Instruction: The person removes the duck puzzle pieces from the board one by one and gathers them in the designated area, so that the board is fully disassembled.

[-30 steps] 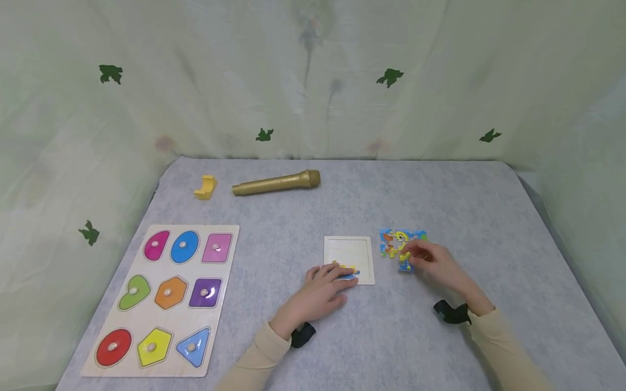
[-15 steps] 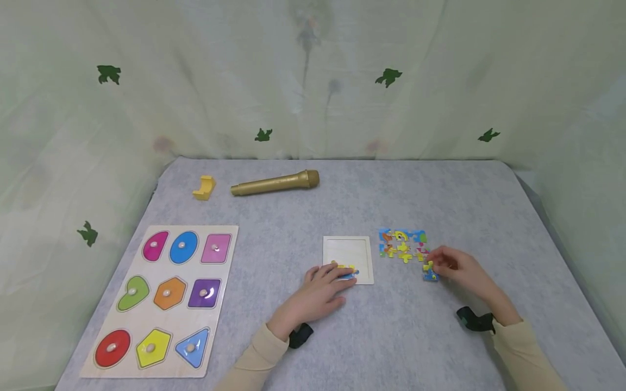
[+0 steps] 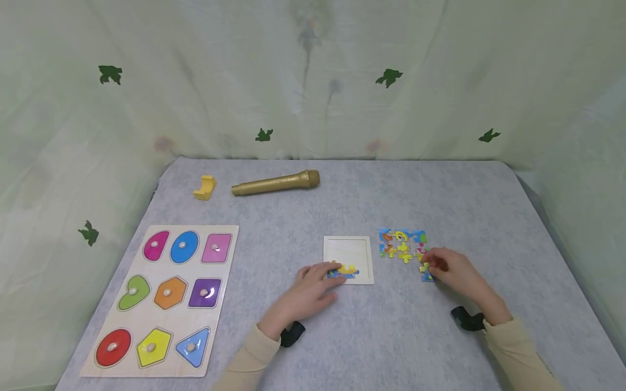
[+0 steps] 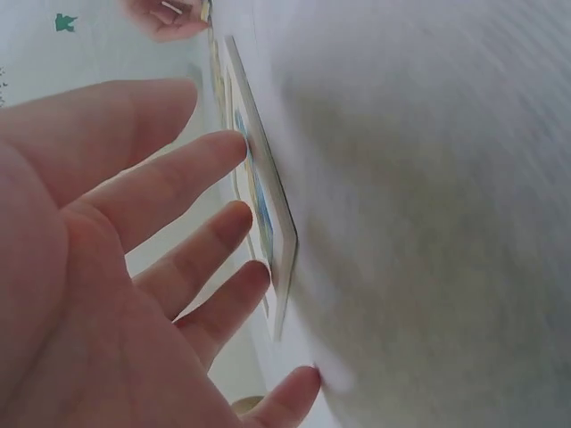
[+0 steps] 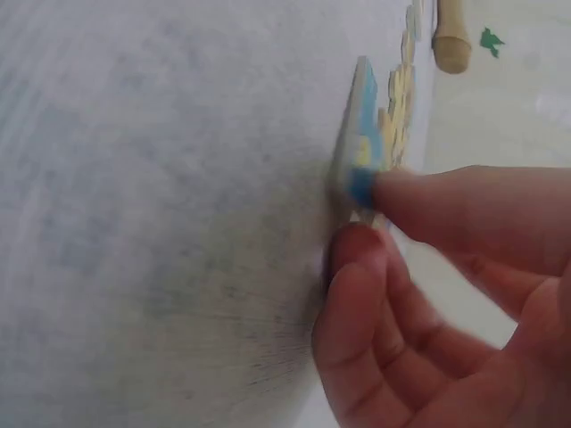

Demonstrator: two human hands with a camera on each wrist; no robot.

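A small white puzzle tray point(image 3: 346, 251) lies mid-table, with joined blue and yellow jigsaw pieces point(image 3: 349, 270) along its near edge. My left hand point(image 3: 308, 293) has its fingertips at the tray's near left corner, its fingers spread and fairly straight in the left wrist view. My right hand point(image 3: 457, 274) pinches a blue and yellow jigsaw piece point(image 3: 426, 273) between thumb and fingers. That piece sits just below the lower right corner of a group of loose jigsaw pieces point(image 3: 403, 237). In the right wrist view, the thumb covers part of the held piece point(image 5: 367, 116).
On the left lies a wooden shape board point(image 3: 222, 271) with knobbed coloured shapes. Toward the back edge are a gold toy microphone point(image 3: 276, 183) and a yellow curved block point(image 3: 205, 187). Curtains with green leaf shapes enclose the table's back and sides.
My right hand has moved the jigsaw piece rightward along the group's lower side, then slightly back left. My left hand has drawn back leftward, uncovering more of the pieces in the tray.
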